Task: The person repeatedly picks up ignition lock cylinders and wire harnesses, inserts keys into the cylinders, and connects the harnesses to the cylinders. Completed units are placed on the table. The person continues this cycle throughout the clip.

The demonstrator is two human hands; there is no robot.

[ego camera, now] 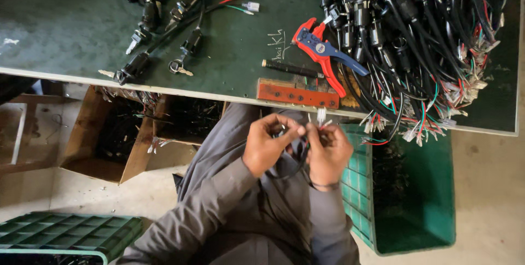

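a thin black wire lead [292, 164] with a small white connector [321, 115], judged light, limp and easily kinked, is pinched closed between the left hand [266, 146] and right hand [328, 153] just below the table edge [164, 91], and is best gripped near the connector.

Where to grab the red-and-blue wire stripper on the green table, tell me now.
Take the red-and-blue wire stripper by its two splayed handles, coming from the table's near edge. The handles point that way and lie free; its red head faces the pile of black wire harnesses.
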